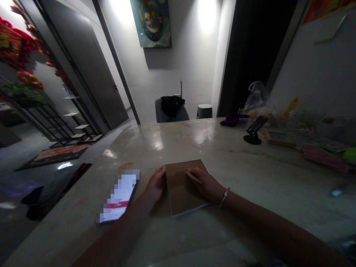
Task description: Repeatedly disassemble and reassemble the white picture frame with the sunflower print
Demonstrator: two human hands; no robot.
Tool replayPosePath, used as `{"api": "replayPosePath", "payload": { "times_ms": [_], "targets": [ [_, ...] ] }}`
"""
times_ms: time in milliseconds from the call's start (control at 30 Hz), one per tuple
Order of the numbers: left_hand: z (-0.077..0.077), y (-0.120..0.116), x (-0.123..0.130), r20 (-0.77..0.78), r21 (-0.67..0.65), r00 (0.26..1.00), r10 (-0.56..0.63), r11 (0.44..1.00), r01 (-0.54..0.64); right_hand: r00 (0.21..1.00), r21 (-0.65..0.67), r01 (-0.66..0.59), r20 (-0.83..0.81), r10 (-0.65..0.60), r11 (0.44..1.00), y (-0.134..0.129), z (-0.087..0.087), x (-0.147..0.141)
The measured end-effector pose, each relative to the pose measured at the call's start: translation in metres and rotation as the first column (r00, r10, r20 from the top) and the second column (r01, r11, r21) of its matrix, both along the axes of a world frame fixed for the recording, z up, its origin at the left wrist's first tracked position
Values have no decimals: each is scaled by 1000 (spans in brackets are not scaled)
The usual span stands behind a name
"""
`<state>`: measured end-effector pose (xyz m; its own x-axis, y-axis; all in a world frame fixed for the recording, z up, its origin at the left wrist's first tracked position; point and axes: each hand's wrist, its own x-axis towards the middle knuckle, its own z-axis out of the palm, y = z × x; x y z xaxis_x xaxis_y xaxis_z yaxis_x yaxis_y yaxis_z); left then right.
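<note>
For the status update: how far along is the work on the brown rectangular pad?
Done: the brown cardboard pad lies flat on the pale stone counter, no marks visible. In hand: the right hand holds a thin tan pencil on it; the left hand touches its edge. Left: the pixelated white flat item lies untouched beside it.

Matt brown cardboard notebook, glossy stone tabletop

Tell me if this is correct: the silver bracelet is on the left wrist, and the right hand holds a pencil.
No: the silver bracelet is on the right wrist, not the left, as the head view shows. The right hand does hold a pencil.
</note>
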<state>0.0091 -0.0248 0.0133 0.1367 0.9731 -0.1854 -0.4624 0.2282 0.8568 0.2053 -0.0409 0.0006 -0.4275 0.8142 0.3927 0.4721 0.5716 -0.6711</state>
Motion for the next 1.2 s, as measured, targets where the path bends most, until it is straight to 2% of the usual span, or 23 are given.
{"api": "replayPosePath", "payload": {
  "times_ms": [133, 267, 367, 467, 567, 633, 700, 767, 833, 933, 1000, 1100, 1200],
  "targets": [
    [-2, 0, 0, 16, -12, 1000, 12, 1000, -12, 998, 40, -8, 65, 6, 999, 0, 0, -1],
    [-2, 0, 1, 3, -6, 1000, 30, 1000, -30, 994, 92, -72, 90, 64, 993, 5, 1, 5],
    [-3, 0, 0, 6, 15, 999, 38, 999, -38, 998, 103, -16, 68, 9, 995, 13, 0, 18],
    [-5, 1, -1, -7, 14, 999, 46, 999, -46, 1000, -27, -15, 11, 15, 1000, 25, -4, 31],
    [-7, 3, -2, -24, -22, 996, 85, 996, -86, 982, -176, 46, -172, -77, 983, 36, -9, 36],
    [-6, 5, -1, -29, -54, 990, 137, 989, -139, 927, -336, 104, -308, -213, 936, 43, -12, 36],
    [-5, 5, 0, -17, -80, 988, 155, 984, -156, 855, -503, 116, -389, -344, 856, 48, -13, 35],
    [-4, 5, 1, 0, -91, 991, 133, 987, -132, 783, -625, 62, -453, -426, 778, 50, -14, 35],
    [-3, 4, 2, 4, -103, 992, 123, 987, -122, 714, -695, -76, -539, -447, 715, 49, -13, 34],
    [-4, 3, 2, -20, -103, 985, 170, 980, -171, 636, -718, -334, -650, -416, 611, 43, -8, 32],
    [-5, 2, 1, -50, -76, 979, 199, 976, -203, 608, -704, -460, -694, -386, 541, 39, -5, 30],
    [-6, 1, 1, -82, -35, 971, 224, 973, -227, 580, -699, -539, -713, -395, 470, 36, -3, 28],
    [-5, 0, 1, -90, -43, 968, 234, 970, -239, 564, -710, -552, -704, -431, 438, 35, -3, 27]
  ]
}}
